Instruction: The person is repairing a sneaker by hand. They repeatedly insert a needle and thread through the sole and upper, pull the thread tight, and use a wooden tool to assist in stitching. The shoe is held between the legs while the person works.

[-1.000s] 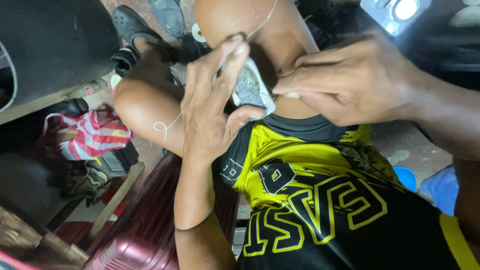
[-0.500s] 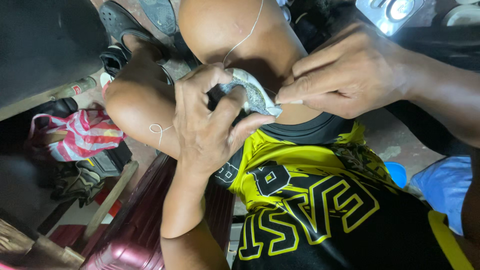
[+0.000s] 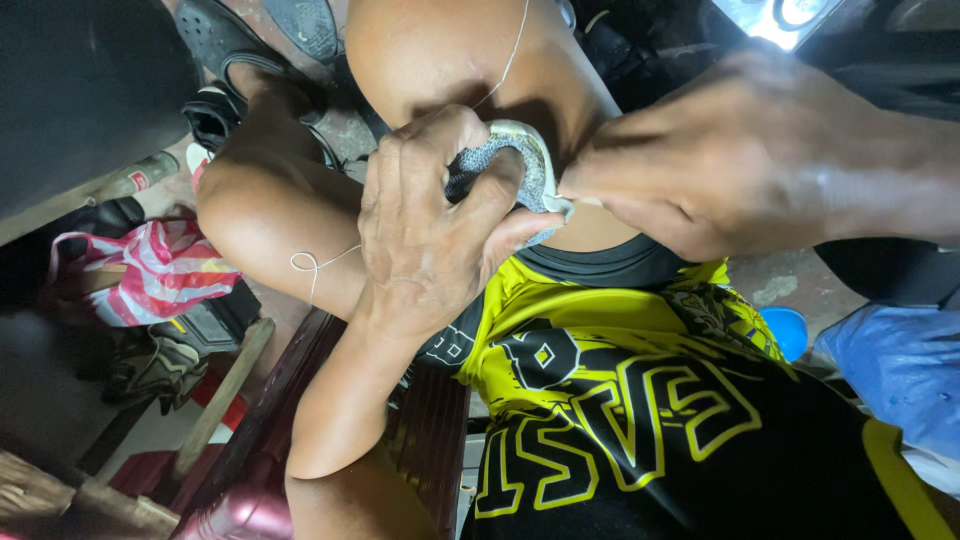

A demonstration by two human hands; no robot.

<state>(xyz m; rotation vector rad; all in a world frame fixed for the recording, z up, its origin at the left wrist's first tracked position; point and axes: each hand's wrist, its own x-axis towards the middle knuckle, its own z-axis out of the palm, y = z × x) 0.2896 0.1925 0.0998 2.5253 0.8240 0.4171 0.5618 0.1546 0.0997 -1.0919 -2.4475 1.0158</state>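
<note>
**Both hands closed on a small grey piece held against the knee**

Nearest to you is your yellow-and-black shirt, filling the lower right of the view, with your left forearm rising beside it from the bottom edge.

Your left hand is curled shut around a small grey textured piece with a pale rim. The fingers wrap over its top and the thumb presses up from below, so only its right part shows. The piece sits between your two hands, just in front of your right knee and touching it or very nearly so.

Your right hand comes in from the right with its fingertips pinched tight at the pale right edge of the piece. What exactly lies between those fingertips is too small to tell. A thin white thread runs up from the piece across the knee towards the top edge. A second length of thread lies looped on your left knee.

Beyond the knees, on the floor, are dark sandals. To the left lies a red-and-white striped plastic bag, with a wooden handle below it. At the far right, a small blue object sits beside some blue cloth.
</note>
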